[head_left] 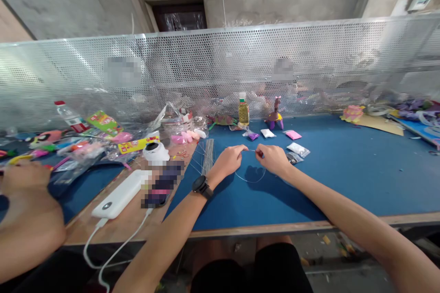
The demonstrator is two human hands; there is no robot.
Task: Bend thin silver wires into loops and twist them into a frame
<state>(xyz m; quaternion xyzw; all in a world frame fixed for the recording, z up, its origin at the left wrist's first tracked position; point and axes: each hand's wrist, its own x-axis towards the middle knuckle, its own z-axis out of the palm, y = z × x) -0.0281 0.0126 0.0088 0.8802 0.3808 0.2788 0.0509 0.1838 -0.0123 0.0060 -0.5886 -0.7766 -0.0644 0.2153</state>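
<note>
A thin wire (250, 181) is pinched between my two hands above the blue mat (347, 169), its slack hanging in a loop below them. My left hand (231, 161), with a black watch at the wrist, has its fingers closed on one part of the wire. My right hand (273, 159) grips the wire a short way to the right, thumb and fingers pressed together. A short stretch of wire shows in the gap. Beside my left hand lies a bundle of straight thin wires (207, 153). Small bags, including a white packet (298, 149), lie beyond my right hand.
A phone (164, 185) and a white power bank (120, 194) with cables lie left. At the back stand a bottle of yellow liquid (243, 112) and a clay figure (275, 116) before a perforated metal screen (206, 64). Another person's arm (29, 215) reaches in at far left.
</note>
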